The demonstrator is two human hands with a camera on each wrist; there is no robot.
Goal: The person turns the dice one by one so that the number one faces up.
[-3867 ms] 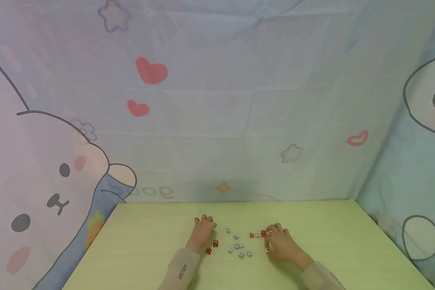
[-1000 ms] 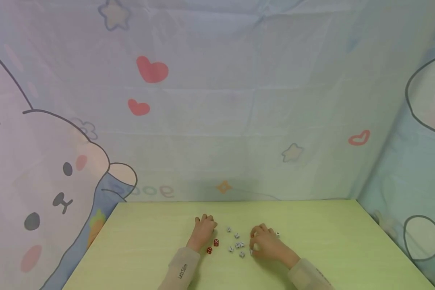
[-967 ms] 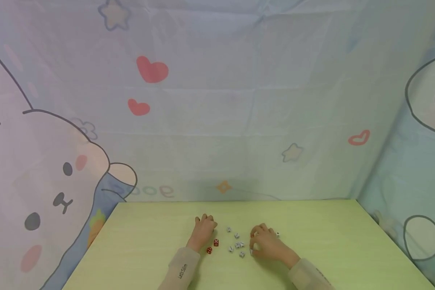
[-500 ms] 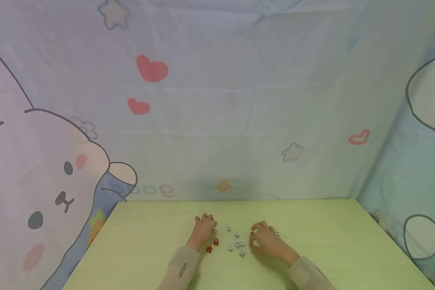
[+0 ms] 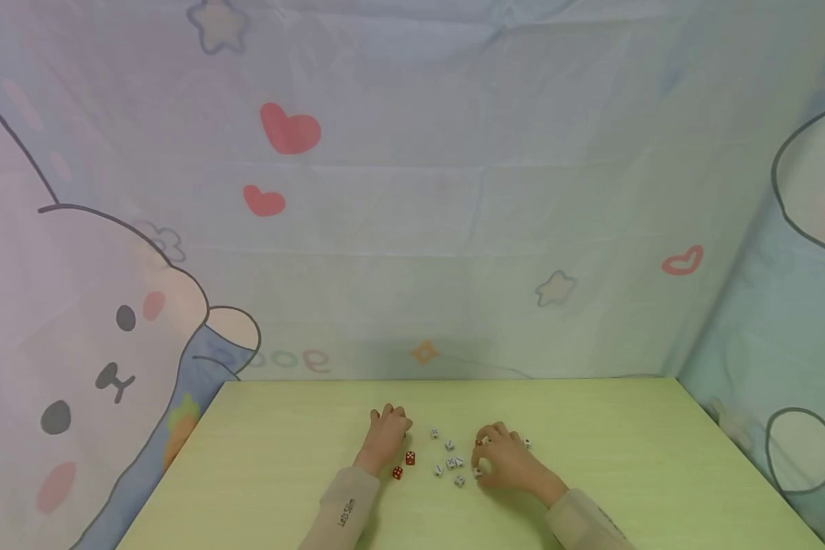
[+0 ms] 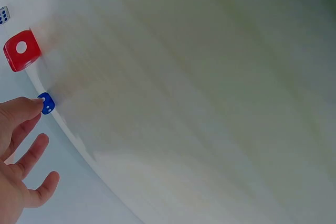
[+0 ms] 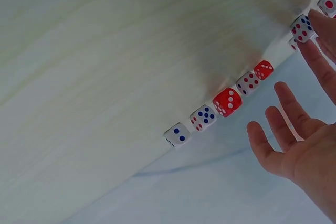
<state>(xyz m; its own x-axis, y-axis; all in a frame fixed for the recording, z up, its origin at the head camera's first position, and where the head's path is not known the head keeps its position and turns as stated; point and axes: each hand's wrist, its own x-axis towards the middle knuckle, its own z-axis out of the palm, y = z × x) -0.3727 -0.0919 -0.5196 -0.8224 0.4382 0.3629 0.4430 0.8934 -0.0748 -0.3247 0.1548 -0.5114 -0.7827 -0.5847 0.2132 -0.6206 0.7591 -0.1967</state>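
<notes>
My left hand (image 5: 383,439) pinches a small blue die (image 6: 46,103) between thumb and finger, seen in the left wrist view. A larger red die (image 6: 22,50) lies close by. In the head view, two red dice, one of them a bigger die (image 5: 410,458), sit beside this hand. My right hand (image 5: 512,461) holds a white die (image 7: 302,29) with red and blue pips between thumb and index finger, low over the table. Beyond its other fingers runs a row of dice, including a big red die (image 7: 227,102) and a white end die (image 7: 177,135). The fingers partly cover this row in the head view.
Several loose white dice, one being a die (image 5: 459,481) at the near side, are scattered between the hands. They lie on a pale yellow-green table (image 5: 282,428). Behind its far edge hangs a printed cloth (image 5: 412,229).
Since the oldest frame my right hand has moved left to the near-right loose white die and now holds it. A white die stands at the row's right end. The left hand has stayed put.
</notes>
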